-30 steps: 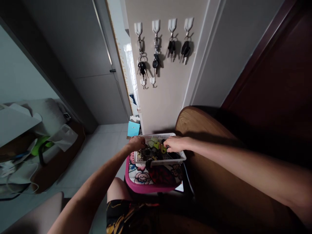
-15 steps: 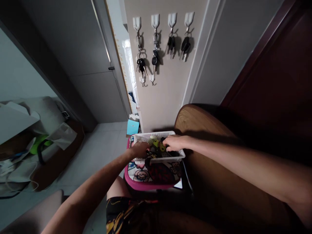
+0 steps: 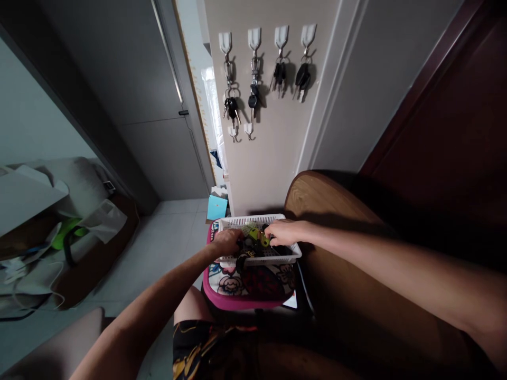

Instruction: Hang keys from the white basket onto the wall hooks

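A white plastic basket (image 3: pixel 273 259) sits on a flower-patterned stool top with a pink rim (image 3: pixel 227 302). Dark small items and a yellow-green item (image 3: pixel 255 235) lie in a jumble inside it. My left hand (image 3: pixel 227 240) reaches over the basket's left end, its fingers curled down among the contents. From the right, my right hand (image 3: pixel 282 232) dips in beside the yellow-green item with bent fingers. What either hand's fingertips hold is hidden. A dark strap (image 3: pixel 241 262) hangs over the basket's front rim.
Bunches of keys (image 3: pixel 232 108) and more keys (image 3: pixel 303 78) hang from white hooks on the wall panel ahead. A wooden board (image 3: pixel 317 195) stands close on the right. A blue box (image 3: pixel 216 207) is behind the basket; clutter (image 3: pixel 67 232) lies far left.
My left hand has lifted slightly within the basket. My right hand stays almost in place. The whole view has shifted a little.
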### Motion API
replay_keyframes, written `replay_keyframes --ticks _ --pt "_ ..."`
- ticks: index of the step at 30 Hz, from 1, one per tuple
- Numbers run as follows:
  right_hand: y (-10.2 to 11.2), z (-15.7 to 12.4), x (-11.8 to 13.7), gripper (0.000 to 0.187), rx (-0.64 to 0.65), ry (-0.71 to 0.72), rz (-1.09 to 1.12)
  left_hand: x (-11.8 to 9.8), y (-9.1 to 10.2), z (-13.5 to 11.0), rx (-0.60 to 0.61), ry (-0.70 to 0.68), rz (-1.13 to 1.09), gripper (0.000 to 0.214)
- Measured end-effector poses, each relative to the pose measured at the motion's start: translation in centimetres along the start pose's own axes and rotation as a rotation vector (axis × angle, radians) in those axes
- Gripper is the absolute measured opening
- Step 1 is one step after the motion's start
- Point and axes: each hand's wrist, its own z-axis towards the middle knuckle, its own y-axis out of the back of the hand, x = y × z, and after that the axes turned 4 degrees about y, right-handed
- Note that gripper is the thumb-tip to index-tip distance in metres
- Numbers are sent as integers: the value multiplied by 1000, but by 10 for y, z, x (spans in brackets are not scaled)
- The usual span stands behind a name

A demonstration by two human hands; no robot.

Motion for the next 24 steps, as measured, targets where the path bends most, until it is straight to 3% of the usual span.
replay_keyframes --ticks 5,10,16,24 --pt "1 1 -2 28 -25 -9 2 5 2 5 -17 35 -156 25" --pt "2 1 -4 29 -31 8 -3 15 4 13 -121 59 -372 24" --pt "7 -2 -1 28 -30 3 -9 18 5 16 -121 92 -622 25" --pt "9 -3 0 29 -21 -13 6 20 2 21 -159 68 -734 24"
